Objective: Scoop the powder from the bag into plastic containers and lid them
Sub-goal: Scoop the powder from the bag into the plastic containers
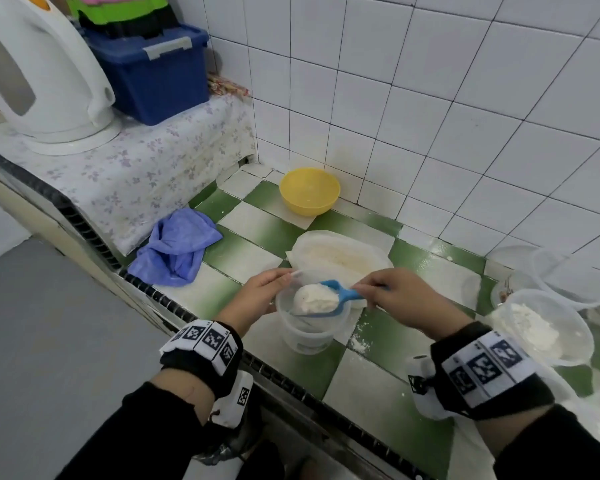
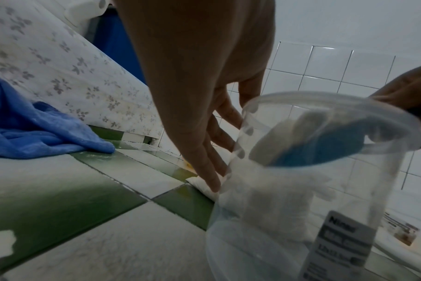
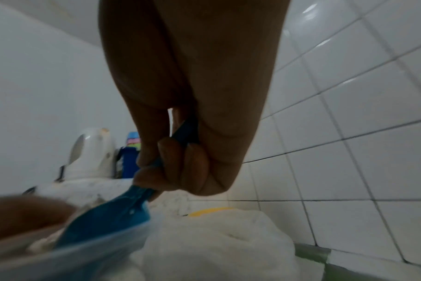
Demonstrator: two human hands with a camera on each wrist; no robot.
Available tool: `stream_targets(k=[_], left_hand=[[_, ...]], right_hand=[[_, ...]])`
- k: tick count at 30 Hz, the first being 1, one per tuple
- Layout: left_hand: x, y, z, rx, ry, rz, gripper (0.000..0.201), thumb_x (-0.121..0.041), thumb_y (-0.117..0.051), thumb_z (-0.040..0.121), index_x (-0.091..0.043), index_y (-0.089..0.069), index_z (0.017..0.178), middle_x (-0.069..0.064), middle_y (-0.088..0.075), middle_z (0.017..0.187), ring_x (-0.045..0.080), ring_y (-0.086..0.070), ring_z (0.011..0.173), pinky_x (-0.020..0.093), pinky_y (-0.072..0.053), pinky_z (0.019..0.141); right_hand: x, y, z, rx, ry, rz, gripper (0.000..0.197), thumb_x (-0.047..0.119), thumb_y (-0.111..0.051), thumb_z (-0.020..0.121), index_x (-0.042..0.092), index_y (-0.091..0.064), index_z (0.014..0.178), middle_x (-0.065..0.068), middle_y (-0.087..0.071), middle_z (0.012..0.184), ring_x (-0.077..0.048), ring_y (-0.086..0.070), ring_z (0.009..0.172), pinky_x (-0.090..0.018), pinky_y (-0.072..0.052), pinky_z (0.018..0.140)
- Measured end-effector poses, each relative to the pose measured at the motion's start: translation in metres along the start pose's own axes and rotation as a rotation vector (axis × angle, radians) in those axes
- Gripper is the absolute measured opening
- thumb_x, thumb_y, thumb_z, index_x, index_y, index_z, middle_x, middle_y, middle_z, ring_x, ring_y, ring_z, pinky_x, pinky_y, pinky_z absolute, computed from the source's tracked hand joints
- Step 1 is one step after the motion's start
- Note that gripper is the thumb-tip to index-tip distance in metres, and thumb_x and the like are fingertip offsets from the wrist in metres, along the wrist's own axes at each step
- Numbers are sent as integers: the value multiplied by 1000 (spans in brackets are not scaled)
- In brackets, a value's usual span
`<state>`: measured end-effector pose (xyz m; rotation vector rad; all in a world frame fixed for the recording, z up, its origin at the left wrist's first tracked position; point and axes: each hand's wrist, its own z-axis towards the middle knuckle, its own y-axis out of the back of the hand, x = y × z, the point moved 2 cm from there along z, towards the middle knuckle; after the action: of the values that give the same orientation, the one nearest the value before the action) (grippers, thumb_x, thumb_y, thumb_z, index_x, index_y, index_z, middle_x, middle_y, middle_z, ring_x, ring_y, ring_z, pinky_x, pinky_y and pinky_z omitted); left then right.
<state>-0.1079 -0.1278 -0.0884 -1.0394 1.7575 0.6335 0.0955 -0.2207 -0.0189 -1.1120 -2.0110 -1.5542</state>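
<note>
The right hand has its fingers curled round the handle of a blue scoop, pinching it. The scoop, heaped with white powder, sits over the mouth of a clear plastic container. The left hand steadies that container, its fingers fairly straight against the far side; whether the thumb wraps the rim is hard to tell. The open bag lies just behind the container on the green-and-white tiled counter. Near the right wrist stands a second container holding powder. A yellow bowl sits by the wall, a blue cloth to the left.
</note>
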Motion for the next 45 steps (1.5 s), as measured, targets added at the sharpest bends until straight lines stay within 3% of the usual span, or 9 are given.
stream_targets(k=[5, 14, 17, 22, 29, 33, 37, 41, 45], left_hand=[[0, 0, 0, 11, 4, -12, 27, -24, -49, 99, -14, -63, 120, -1, -68, 106, 11, -62, 86, 17, -52, 62], [2, 0, 0, 13, 15, -31, 24, -26, -51, 98, -17, -65, 115, 5, -67, 112, 13, -63, 90, 17, -52, 63], [5, 0, 2, -1, 20, -39, 24, -26, -53, 97, -15, -65, 114, 9, -67, 110, 17, -61, 90, 18, -52, 64], [6, 4, 6, -17, 44, -29, 20, -25, -54, 96, -17, -68, 108, 10, -65, 105, 22, -57, 92, 21, -51, 66], [-9, 16, 23, -83, 54, -79, 26, -27, -55, 96, -10, -66, 112, 4, -67, 103, 15, -62, 82, 24, -54, 66], [-17, 20, 34, -84, 37, 14, 28, -32, -58, 94, -22, -63, 120, 0, -64, 119, 19, -61, 106, 31, -50, 82], [-26, 14, 50, -60, 46, 124, 40, -29, -54, 97, -23, -51, 136, 2, -57, 128, 18, -56, 111, 29, -50, 84], [-30, 10, 67, 13, 92, 230, 48, -29, -50, 99, -25, -39, 146, 2, -50, 138, 22, -50, 124, 35, -46, 95], [-28, 5, 82, 89, 165, 196, 43, -29, -44, 102, -32, -38, 145, -1, -52, 138, 21, -50, 125, 49, -40, 106]], right_hand=[[3, -24, 1, -80, 171, -294, 19, 16, -53, 93, 18, -67, 105, 6, -51, 91, -13, -51, 86, -14, -31, 65], [0, -23, -1, -175, 316, -354, 21, 8, -59, 87, 22, -67, 100, 8, -51, 91, -13, -49, 85, -13, -35, 71], [2, -13, -3, -143, 232, -287, 16, 17, -57, 90, 24, -67, 101, 4, -58, 88, -13, -51, 80, -20, -37, 68], [-2, 18, -7, -140, 98, 124, 15, 18, -56, 92, 18, -72, 91, 2, -62, 64, -2, -48, 52, -11, -38, 53], [-16, 51, -2, -257, 5, 458, 19, 14, -52, 94, 15, -71, 95, -2, -61, 65, -12, -46, 56, -21, -37, 57], [-20, 50, 13, -268, -46, 184, 15, 18, -53, 94, 22, -68, 92, 2, -62, 68, -11, -50, 60, -20, -40, 58], [-17, 37, 32, -275, -52, -138, 15, 19, -52, 94, 17, -66, 100, 0, -63, 80, -17, -56, 73, -20, -39, 58], [-21, 17, 53, -206, -80, -386, 27, 22, -45, 97, 10, -61, 115, -6, -62, 112, -22, -56, 99, -27, -44, 82], [-30, 4, 72, -173, -173, -356, 23, 17, -46, 96, 7, -64, 104, -8, -64, 104, -20, -55, 91, -24, -40, 73]])
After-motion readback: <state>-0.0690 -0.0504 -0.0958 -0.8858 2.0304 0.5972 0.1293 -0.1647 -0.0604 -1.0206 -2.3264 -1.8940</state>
